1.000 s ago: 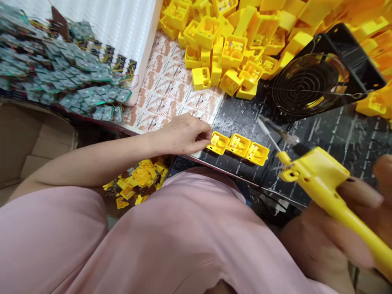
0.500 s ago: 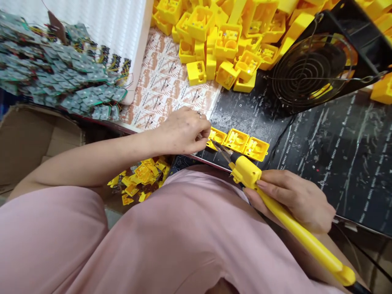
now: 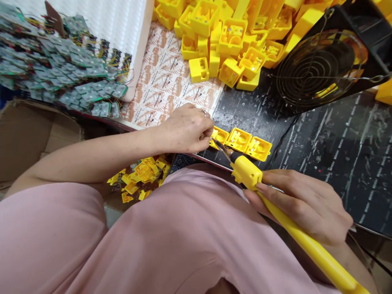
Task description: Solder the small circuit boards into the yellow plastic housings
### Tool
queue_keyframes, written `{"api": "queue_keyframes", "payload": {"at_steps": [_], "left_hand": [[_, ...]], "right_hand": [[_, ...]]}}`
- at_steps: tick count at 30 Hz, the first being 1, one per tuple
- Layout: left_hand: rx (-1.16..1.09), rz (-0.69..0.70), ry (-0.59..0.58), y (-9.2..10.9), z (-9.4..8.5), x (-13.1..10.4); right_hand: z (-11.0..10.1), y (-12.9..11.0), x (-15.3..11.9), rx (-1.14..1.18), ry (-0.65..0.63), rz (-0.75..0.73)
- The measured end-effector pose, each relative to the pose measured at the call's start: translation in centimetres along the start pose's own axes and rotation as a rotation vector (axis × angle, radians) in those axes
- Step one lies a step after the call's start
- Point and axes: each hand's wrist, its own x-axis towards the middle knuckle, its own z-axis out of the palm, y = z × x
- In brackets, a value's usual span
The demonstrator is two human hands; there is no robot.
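My right hand (image 3: 306,200) is wrapped around the yellow handle of a soldering iron (image 3: 246,171). Its metal tip points up and left, into the nearest of the small yellow plastic cases. These open cases (image 3: 239,139) stand in a row along the table's front edge, with metal contacts inside. At the row's left end my left hand (image 3: 190,128) is closed, thumb and fingers pinched beside the tip. What lies in that pinch, if anything, is hidden by the fingers, which also cover part of the leftmost case.
A heap of yellow cases (image 3: 232,36) fills the back of the table, beside a black fan (image 3: 318,69). Many circuit boards with wires (image 3: 76,73) lie on white foam (image 3: 122,24) at left. More yellow parts (image 3: 142,173) sit below the table edge, near a cardboard box (image 3: 33,139).
The view has shifted slightly. My right hand has turned a little on the soldering iron's handle, while the tip stays at the leftmost case beside my left fingers.
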Motion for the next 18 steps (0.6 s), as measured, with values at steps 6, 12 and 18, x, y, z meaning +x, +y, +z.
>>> {"api": "queue_keyframes", "payload": {"at_steps": [6,12,18], "left_hand": [[0.016,0.002,0.015,0.0,-0.1,0.0],[0.017,-0.011,0.005,0.0,-0.1,0.0],[0.032,0.054,0.055,-0.4,0.2,-0.1]], "right_hand": [[-1.0,-0.6,-0.2,0.038,-0.078,0.09],[-1.2,0.4,-2.5,0.07,0.013,0.214],[-0.4,1.1,-2.9,0.043,0.08,0.248]]}}
